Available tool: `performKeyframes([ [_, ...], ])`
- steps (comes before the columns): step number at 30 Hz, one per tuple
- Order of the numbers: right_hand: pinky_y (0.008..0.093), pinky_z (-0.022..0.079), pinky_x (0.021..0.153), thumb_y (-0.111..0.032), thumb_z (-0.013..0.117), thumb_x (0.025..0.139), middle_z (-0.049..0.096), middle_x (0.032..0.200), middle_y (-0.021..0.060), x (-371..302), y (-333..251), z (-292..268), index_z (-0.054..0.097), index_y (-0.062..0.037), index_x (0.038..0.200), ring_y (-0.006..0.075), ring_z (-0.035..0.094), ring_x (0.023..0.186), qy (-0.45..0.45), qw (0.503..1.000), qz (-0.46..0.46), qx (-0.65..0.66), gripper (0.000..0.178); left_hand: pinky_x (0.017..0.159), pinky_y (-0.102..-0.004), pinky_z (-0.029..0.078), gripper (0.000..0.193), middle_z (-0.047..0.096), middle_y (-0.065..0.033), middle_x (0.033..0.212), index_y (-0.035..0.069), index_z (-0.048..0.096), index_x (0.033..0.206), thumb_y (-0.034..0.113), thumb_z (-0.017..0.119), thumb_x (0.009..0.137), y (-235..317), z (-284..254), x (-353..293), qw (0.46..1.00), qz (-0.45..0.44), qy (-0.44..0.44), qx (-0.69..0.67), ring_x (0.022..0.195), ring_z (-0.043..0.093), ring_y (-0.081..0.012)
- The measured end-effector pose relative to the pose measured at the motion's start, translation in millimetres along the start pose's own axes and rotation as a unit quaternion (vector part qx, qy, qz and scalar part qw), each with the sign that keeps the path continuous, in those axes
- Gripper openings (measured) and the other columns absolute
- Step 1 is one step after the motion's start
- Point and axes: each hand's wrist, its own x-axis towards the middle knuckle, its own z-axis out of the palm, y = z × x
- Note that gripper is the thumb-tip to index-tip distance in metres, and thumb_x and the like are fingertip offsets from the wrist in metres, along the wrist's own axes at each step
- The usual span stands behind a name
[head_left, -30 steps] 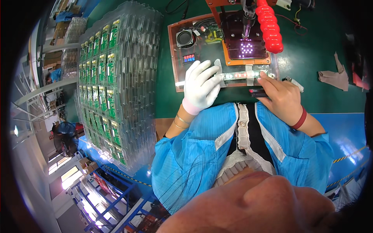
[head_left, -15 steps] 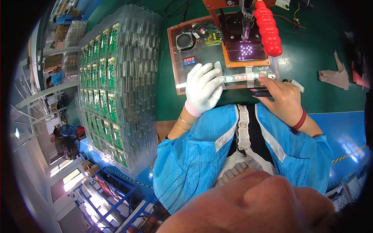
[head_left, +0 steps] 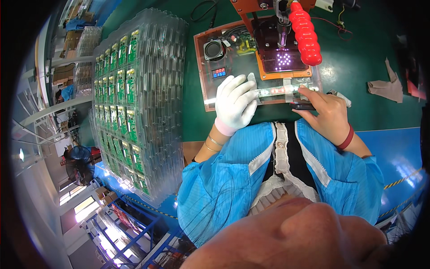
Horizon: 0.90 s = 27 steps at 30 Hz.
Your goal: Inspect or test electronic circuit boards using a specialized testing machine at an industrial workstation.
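Observation:
My left hand, in a white glove, lies with fingers stretched out over the front of a clear-topped test box. Its fingertips are beside the left end of a clear strip with lit red and white parts. At the strip's right end rests the index finger of my bare right hand. A slim black tool sticks out between that finger and the thumb; its kind is hard to make out. Behind the strip stands a press fixture with a dark plate, white lights glowing on it, and a red ribbed handle.
Tall stacked clear trays with green circuit boards stand at left. A speaker and a small digital meter sit in the box. On the green table lie a beige cloth piece and a cable.
The digits on the meter differ. Both hands hold nearly the same places; the black tool in my right hand has tilted slightly. The whole view has shifted a little.

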Motion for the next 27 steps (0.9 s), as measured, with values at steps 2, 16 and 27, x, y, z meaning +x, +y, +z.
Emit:
performKeyframes([
  [2,0.0289,0.052,0.061,-0.019,0.086,0.073,0.076,0.093,0.0103,0.2,-0.3,-0.1,0.07,-0.0051,0.117,0.0201,0.064,0.06,0.001,1.0,0.001,0.0,0.049,0.105,-0.0455,0.044,0.023,0.071,-0.0057,0.114,0.009,0.07,0.097,0.01,0.072,0.074,-0.1,0.3,0.1,1.0,0.001,0.002,-0.002,0.112,0.063,-0.0294],
  [16,0.0282,0.05,0.059,-0.019,0.087,0.073,0.075,0.088,0.0085,0.7,-0.4,1.3,0.071,-0.006,0.116,0.019,0.06,0.057,0.007,1.0,0.007,0.003,0.047,0.101,-0.0451,0.046,0.022,0.072,-0.0056,0.112,0.008,0.069,0.096,0.01,0.072,0.074,0.3,0.2,2.9,1.0,0.01,0.017,-0.005,0.111,0.064,-0.0296],
  [27,0.0277,0.049,0.059,-0.017,0.086,0.073,0.074,0.084,0.0068,0.0,0.0,1.2,0.071,-0.0055,0.116,0.0183,0.059,0.056,0.005,1.0,0.02,0.016,0.047,0.101,-0.0449,0.047,0.021,0.072,-0.0054,0.111,0.008,0.07,0.096,0.01,0.072,0.075,1.5,-0.2,3.5,1.0,0.007,0.021,-0.006,0.11,0.065,-0.0295],
])
